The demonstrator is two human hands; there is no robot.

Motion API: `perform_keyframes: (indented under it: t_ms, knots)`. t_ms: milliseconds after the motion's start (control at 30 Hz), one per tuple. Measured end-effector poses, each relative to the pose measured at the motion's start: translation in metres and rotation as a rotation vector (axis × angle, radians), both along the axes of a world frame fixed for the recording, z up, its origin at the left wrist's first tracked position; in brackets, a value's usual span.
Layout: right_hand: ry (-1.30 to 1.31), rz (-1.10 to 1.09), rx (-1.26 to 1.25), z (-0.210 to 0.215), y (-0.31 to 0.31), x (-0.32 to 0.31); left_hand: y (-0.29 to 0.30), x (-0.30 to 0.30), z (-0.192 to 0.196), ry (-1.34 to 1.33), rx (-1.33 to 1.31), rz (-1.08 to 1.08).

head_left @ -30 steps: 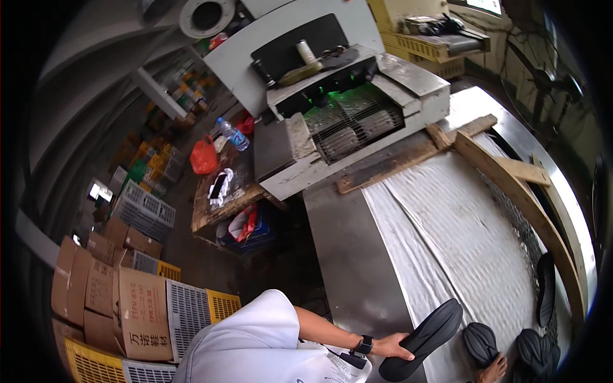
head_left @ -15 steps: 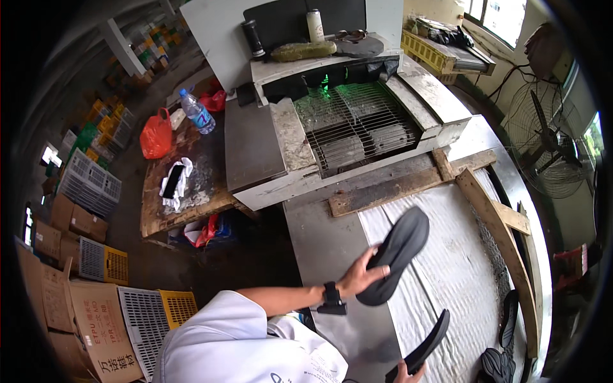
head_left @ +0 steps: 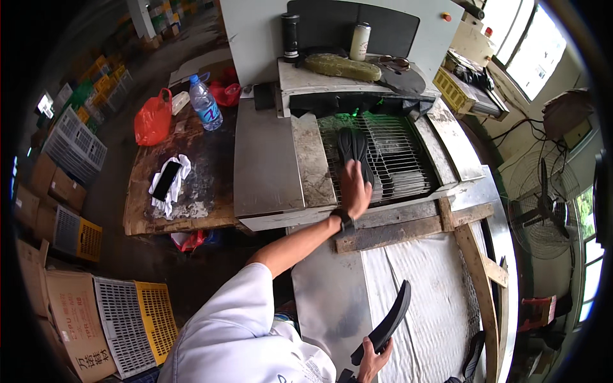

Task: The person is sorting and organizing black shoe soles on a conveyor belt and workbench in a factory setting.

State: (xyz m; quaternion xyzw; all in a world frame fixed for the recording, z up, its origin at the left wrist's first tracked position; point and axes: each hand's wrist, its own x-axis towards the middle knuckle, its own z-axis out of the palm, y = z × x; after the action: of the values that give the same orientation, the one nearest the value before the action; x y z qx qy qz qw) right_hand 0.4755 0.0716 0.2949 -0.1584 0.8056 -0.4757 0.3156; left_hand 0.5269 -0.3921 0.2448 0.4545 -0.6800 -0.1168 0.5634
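My left hand (head_left: pixel 355 190) is stretched forward, its fingers closed on the near end of a black shoe sole (head_left: pixel 350 145). This sole is over the wire mesh belt (head_left: pixel 396 153) of a metal machine, near the belt's left side; whether it rests on the wires I cannot tell. Low in the picture, my right hand (head_left: pixel 374 361) grips a second black shoe sole (head_left: pixel 387 324) by its lower end, tilted up over the white cloth (head_left: pixel 415 287). Further black soles (head_left: pixel 474 354) lie at the lower right, partly cut off.
Wooden bars (head_left: pixel 396 231) frame the cloth's far and right sides. On the machine top stand a black flask (head_left: pixel 290 37) and a light bottle (head_left: pixel 360 41). A side table (head_left: pixel 211 210) bears a water bottle (head_left: pixel 205 105) and a phone (head_left: pixel 166 180). A fan (head_left: pixel 544 201) stands right.
My left hand has carried its sole forward, from above the cloth to the mesh belt. My right hand has come further into view with the other sole. The whole view has shifted.
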Motion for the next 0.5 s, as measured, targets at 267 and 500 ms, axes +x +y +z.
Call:
perform_keyframes:
  t_ms: [267,500]
  knots:
    - [0.496,0.14,0.195,-0.039,-0.05,-0.004,0.324,0.025,-0.002,0.491,0.954,-1.128]
    - [0.201,0.187,0.033,0.001,-0.042,0.008,0.204,0.02,-0.009,0.66,1.087,-0.832]
